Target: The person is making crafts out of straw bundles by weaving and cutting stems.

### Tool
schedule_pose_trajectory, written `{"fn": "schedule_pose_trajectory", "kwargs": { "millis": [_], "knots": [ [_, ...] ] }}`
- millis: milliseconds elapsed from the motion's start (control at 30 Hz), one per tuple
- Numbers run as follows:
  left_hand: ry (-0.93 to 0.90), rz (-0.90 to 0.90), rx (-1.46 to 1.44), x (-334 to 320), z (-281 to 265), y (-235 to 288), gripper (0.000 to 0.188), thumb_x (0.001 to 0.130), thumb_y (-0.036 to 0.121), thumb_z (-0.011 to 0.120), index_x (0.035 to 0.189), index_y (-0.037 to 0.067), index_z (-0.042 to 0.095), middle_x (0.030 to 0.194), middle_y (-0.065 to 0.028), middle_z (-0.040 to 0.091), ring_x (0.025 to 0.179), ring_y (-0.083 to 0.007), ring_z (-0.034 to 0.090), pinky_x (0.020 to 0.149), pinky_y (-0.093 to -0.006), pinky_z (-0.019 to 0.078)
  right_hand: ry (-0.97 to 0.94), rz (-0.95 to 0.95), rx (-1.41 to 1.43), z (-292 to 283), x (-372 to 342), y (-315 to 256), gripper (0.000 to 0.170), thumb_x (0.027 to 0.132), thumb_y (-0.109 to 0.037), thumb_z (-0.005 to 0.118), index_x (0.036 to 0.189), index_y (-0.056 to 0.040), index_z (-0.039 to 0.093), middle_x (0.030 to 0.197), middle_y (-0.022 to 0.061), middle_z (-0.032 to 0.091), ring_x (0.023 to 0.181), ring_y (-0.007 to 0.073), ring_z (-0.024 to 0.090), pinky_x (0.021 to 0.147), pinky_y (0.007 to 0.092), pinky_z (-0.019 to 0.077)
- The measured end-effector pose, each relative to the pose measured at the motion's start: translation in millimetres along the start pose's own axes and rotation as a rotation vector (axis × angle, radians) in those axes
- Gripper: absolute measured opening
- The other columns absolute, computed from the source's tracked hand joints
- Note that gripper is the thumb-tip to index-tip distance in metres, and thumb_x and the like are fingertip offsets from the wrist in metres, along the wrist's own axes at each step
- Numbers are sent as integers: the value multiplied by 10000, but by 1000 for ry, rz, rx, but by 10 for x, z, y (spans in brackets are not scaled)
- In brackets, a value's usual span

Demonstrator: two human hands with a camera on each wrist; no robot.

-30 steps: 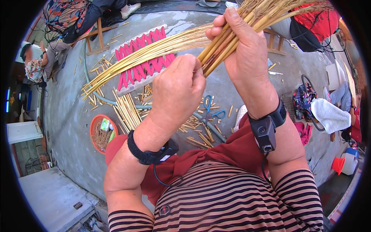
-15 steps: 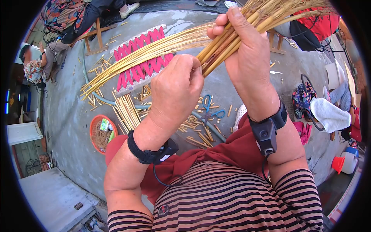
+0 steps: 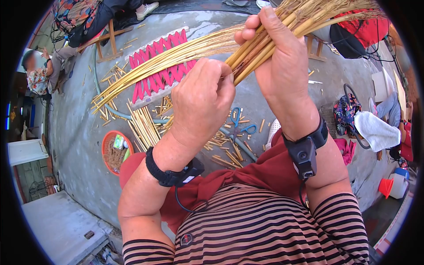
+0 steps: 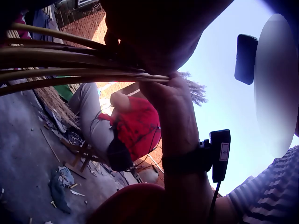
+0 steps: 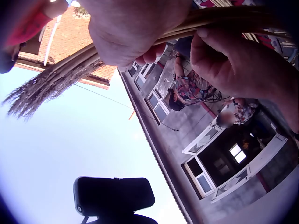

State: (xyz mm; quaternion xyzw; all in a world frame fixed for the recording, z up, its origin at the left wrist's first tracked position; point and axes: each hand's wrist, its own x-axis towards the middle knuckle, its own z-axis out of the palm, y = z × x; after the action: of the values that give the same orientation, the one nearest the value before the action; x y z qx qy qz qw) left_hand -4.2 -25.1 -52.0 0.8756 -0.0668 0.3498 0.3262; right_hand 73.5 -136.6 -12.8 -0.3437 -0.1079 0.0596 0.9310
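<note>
- From the head feed I have the bundle (image 3: 256, 54) raised towards 1 o'clock, brushy tips aimed up at 1 to 2 o'clock, lower ends by the left hand.
- I see the right hand (image 3: 285, 66) at 1 o'clock grasping it, fingers behind, thumb laid along the front.
- I see the left hand (image 3: 203, 95) at 12 o'clock, fingers tightly curled, pinching at the bundle's lower end; I cannot tell how many stalks they have.
- At 11 o'clock I see long stalks (image 3: 154, 65) running across the pink rack (image 3: 148, 87), beyond the left hand.
- Just off centre at 2 o'clock I find blue scissors (image 3: 240, 128) among cut pieces (image 3: 223, 143).
- At 9 o'clock I have an orange basket (image 3: 105, 152) and, beside it towards 10, a sheaf (image 3: 143, 121) on the floor.
- At 3 o'clock I see a white towel (image 3: 377, 129).
</note>
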Motion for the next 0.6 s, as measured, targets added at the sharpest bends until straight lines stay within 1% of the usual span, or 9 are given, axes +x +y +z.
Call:
{"fn": "schedule_pose_trajectory", "kwargs": {
  "millis": [100, 200, 300, 500, 600],
  "knots": [
    [3, -58, -72, 26, -68, 33, 162, 709, -38, 629, 798, 45, 521, 708, -98, 545, 579, -271, 568, 502, -370, 446, 26, -1, -18, 61, -9, -64, 81, 925, -114, 556, 928, -53, 503, 766, 69, 573, 673, 158, 575, 665, 307, 516],
    [-6, -64, -69, 32, -85, 18, 157, 706, -39, 626, 790, 42, 520, 703, -99, 543, 579, -267, 567, 506, -368, 445, 3, -12, 54, -50, 77, 4, 87, 924, -121, 561, 931, -64, 496, 768, 67, 568, 674, 159, 575, 668, 310, 518],
    [-25, -80, -66, 1, -76, -4, 155, 702, -39, 629, 780, 39, 520, 700, -98, 544, 579, -265, 568, 509, -365, 448, 13, 23, 42, -52, 75, 18, 90, 924, -129, 565, 924, -69, 497, 770, 63, 563, 675, 155, 575, 663, 310, 519],
    [-54, -73, -46, -15, -74, 0, 162, 681, -43, 630, 764, 41, 518, 693, -100, 537, 584, -272, 566, 513, -368, 449, -1, 6, 23, -51, 78, 44, 91, 926, -129, 565, 917, -65, 501, 770, 63, 561, 666, 147, 574, 650, 304, 518],
    [-95, -62, 16, -29, -97, 4, 123, 756, -44, 610, 804, 28, 523, 703, -74, 520, 559, -151, 546, 515, -280, 438, -18, 6, 28, -51, 76, 57, 91, 926, -126, 566, 918, -63, 501, 768, 64, 561, 661, 150, 573, 647, 303, 518]
  ]
}}
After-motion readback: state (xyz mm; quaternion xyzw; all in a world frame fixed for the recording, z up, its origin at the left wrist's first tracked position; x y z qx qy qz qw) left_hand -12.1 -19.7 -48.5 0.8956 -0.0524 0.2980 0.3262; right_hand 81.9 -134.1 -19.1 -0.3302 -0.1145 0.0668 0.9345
